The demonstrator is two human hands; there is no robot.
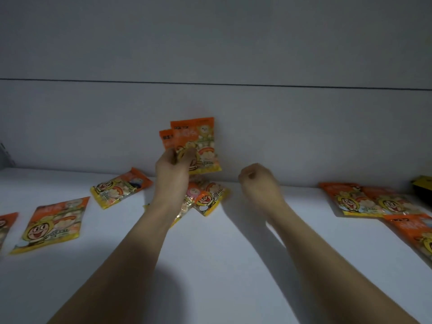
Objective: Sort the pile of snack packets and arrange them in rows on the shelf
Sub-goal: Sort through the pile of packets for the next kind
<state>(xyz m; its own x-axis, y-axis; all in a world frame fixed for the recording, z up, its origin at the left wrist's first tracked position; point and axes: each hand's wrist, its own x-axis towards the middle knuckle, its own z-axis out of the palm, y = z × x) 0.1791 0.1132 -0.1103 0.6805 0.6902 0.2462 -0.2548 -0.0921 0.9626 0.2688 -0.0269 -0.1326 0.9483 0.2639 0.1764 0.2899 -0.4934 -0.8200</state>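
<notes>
Snack packets [198, 141], two of them, are held upright in the centre of the frame by the left hand [171, 169], whose fingers pinch their lower part. The right hand [258, 181] is beside it, curled and holding nothing. Under the hands a small pile [208, 197] lies on the white shelf [222, 253]. More packets lie flat at the left [53, 224] and at the right [371, 199].

Both bare forearms reach from the near edge toward the far wall. The left hand [173, 168] is raised, its fingers and thumb curled and pinching two packets [194, 143] that stand upright. The right hand [258, 181] hovers to the right of it, fingers curled into a loose fist, holding nothing.
</notes>
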